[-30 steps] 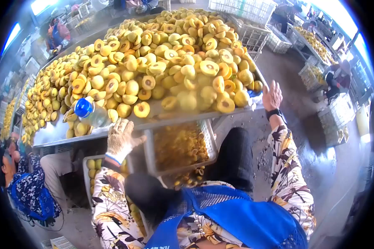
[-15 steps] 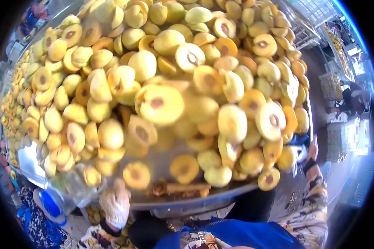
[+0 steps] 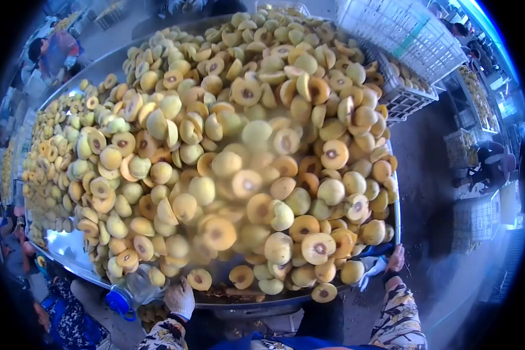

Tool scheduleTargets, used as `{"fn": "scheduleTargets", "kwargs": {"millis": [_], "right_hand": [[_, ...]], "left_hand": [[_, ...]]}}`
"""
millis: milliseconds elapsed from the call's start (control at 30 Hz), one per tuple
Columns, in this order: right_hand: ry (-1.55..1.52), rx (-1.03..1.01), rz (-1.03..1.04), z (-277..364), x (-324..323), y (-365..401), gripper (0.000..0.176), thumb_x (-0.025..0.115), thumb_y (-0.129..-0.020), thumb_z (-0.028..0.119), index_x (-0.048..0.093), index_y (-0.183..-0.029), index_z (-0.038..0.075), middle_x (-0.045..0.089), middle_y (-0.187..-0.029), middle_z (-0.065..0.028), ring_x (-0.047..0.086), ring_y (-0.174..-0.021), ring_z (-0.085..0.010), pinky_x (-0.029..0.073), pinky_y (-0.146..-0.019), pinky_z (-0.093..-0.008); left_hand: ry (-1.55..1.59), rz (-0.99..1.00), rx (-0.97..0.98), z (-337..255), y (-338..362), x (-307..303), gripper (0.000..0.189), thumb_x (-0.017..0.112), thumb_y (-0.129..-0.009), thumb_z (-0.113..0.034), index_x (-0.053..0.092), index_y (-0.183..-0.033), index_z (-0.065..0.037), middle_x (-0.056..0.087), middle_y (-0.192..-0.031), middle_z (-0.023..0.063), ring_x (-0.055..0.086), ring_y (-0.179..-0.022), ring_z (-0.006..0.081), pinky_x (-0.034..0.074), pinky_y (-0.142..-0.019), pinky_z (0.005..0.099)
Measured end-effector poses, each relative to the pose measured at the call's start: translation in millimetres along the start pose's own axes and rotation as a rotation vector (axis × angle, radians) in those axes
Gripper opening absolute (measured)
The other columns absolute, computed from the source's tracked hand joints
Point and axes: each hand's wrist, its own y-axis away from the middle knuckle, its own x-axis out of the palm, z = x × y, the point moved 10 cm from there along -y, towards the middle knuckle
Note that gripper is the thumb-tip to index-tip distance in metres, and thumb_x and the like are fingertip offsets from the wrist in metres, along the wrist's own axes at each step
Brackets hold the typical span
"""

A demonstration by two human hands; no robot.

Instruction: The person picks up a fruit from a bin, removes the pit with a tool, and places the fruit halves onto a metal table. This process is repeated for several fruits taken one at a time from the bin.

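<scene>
Halved yellow stone fruits [image 3: 319,248], many with a brown pit or pit hollow showing, lie heaped on a metal-rimmed table. At its near rim is my left hand [image 3: 179,298] in a pale knit glove, fingers bent over the edge beside one fruit half [image 3: 199,279]. By the near right corner my bare right hand [image 3: 396,258] has its fingers at the table's rim [image 3: 398,219]. A white and blue glove [image 3: 372,271] hangs next to it. A clear plastic jug with a blue lid [image 3: 118,300] is left of my left hand.
White plastic crates [image 3: 399,35] stand at the far right corner, one stacked tilted over a crate holding fruit. At the lower left is a person in a patterned sleeve [image 3: 70,309]. More people work farther back. Brown scraps [image 3: 233,293] lie along the near rim.
The view has drawn back, so the heap looks smaller and more of the table and crates shows. Both hands stay at the table's edge. The fruit halves near my left hand keep their places.
</scene>
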Motion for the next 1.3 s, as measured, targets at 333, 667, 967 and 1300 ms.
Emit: {"fn": "scheduleTargets", "kwargs": {"millis": [333,667,967,1300], "right_hand": [[-0.009,-0.071,0.085,30,-6,17,0.055,0.023,-0.090,0.050,0.052,-0.103,0.004,0.057,-0.100,-0.0202,0.051,-0.095,-0.0410,0.040,-0.079,-0.0454],[-0.028,-0.303,0.259,-80,29,25,0.050,0.032,-0.093,0.037,0.041,-0.123,-0.002,0.046,-0.121,-0.0238,0.042,-0.117,-0.0310,0.036,-0.094,-0.0365],[0.039,0.246,1.136,-191,-39,284,0.042,0.044,-0.087,0.037,0.048,-0.110,0.003,0.058,-0.103,-0.0201,0.063,-0.082,-0.0246,0.052,-0.060,-0.0386],[0.236,-0.227,1.131,-101,-86,239,0.040,0.044,-0.087,0.035,0.050,-0.108,0.002,0.059,-0.099,-0.0187,0.062,-0.078,-0.0231,0.052,-0.058,-0.0369]], "left_hand": [[-0.049,0.040,-0.057,13,5,35,0.019,0.043,-0.083,-0.018,0.059,-0.079,-0.010,0.059,-0.065,0.0097,0.059,-0.066,0.0289,0.045,-0.060,0.0440],[-0.036,0.227,-0.016,46,90,-64,0.027,0.038,-0.088,-0.019,0.048,-0.113,-0.014,0.061,-0.071,0.0152,0.060,-0.064,0.0336,0.047,-0.055,0.0466],[-0.056,0.765,-0.232,191,323,-89,0.031,0.039,-0.085,-0.029,0.062,-0.093,-0.009,0.062,-0.093,0.0190,0.059,-0.089,0.0357,0.046,-0.076,0.0462],[0.200,0.696,-0.539,129,645,-49,0.024,0.042,-0.083,-0.021,0.058,-0.094,-0.006,0.063,-0.084,0.0203,0.062,-0.075,0.0362,0.049,-0.064,0.0456]]}}
